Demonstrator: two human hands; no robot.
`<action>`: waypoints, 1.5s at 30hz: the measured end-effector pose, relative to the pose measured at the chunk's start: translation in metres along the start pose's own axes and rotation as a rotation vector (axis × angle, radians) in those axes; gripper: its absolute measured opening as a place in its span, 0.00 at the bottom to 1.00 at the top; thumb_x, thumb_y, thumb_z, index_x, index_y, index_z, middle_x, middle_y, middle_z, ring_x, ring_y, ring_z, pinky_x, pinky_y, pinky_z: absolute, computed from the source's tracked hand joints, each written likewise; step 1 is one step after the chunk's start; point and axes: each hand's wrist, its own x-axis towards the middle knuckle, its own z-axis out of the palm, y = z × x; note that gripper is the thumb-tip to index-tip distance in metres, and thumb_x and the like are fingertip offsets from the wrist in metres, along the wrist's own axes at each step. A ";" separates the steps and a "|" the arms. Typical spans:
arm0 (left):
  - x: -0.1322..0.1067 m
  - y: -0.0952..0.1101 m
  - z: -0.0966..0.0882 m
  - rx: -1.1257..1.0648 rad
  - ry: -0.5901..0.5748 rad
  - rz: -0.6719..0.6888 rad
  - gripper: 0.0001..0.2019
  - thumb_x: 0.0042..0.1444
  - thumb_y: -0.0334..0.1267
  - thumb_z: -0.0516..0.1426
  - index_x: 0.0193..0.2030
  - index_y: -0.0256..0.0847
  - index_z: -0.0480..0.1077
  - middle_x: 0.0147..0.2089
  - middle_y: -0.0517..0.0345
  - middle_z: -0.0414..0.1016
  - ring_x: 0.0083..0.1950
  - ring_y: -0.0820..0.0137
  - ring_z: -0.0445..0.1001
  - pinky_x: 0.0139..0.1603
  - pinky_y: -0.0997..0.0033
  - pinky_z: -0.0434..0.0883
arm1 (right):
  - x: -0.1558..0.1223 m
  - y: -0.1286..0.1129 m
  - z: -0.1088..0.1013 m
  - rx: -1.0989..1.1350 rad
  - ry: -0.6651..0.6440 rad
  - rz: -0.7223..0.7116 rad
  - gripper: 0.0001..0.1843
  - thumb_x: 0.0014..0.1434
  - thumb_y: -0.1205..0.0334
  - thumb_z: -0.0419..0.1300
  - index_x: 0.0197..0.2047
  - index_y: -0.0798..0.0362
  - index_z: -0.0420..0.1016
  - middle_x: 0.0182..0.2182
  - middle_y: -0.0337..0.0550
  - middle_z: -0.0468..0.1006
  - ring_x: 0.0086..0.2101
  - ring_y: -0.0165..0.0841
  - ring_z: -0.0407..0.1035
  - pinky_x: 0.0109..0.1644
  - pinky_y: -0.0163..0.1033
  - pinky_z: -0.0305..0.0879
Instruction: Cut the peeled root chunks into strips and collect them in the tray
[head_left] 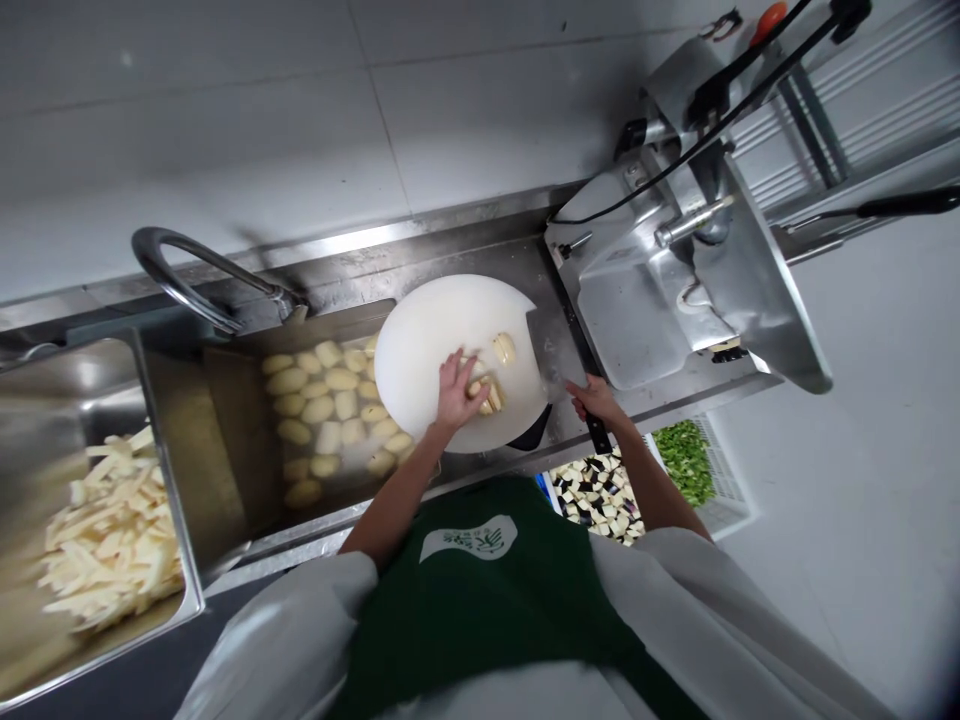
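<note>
Nearest to me, a green apron [480, 600] is filling the bottom of the view, with pale sleeves [277, 620] flanking it. Beyond it, I am resting the left hand [456, 388] on a white board [412, 350], its fingers spreading apart and touching the cut potato [491, 397], which is lying toward the board's right side. Another sliced piece [504, 348] is sitting just beyond. With the right hand [598, 400] I am gripping a knife [598, 434] by the board's right edge, the fingers clamping its black handle. The board is partly covering a sink [232, 440], where peeled potatoes [319, 410] are lying. At far left, a steel tray [45, 430] is holding potato strips [116, 545]. At right, a slicer [637, 330] is standing on the steel desk [487, 258], while diced eggplant [600, 495] and chopped greens [684, 462] are sitting below the front edge.
</note>
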 end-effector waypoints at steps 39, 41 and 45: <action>-0.128 -0.080 -0.296 -0.010 0.730 -0.293 0.24 0.63 0.56 0.57 0.58 0.42 0.69 0.74 0.45 0.57 0.76 0.55 0.53 0.76 0.49 0.54 | -0.144 -0.164 0.393 -0.247 -0.672 -0.471 0.10 0.60 0.58 0.62 0.35 0.48 0.64 0.12 0.27 0.65 0.11 0.28 0.63 0.14 0.29 0.56; -0.174 -0.116 -0.353 0.009 0.899 -0.403 0.21 0.65 0.54 0.55 0.57 0.41 0.69 0.70 0.45 0.63 0.73 0.58 0.60 0.75 0.55 0.57 | -0.167 -0.192 0.458 -0.346 -0.777 -0.547 0.07 0.61 0.62 0.62 0.36 0.50 0.65 0.14 0.29 0.67 0.13 0.28 0.66 0.15 0.28 0.58; -0.258 -0.182 -0.426 -0.019 1.069 -0.707 0.22 0.64 0.52 0.58 0.56 0.37 0.68 0.60 0.43 0.72 0.65 0.60 0.69 0.71 0.58 0.63 | -0.195 -0.223 0.543 -0.555 -0.776 -0.681 0.06 0.63 0.64 0.60 0.34 0.51 0.66 0.16 0.33 0.69 0.14 0.30 0.69 0.16 0.30 0.60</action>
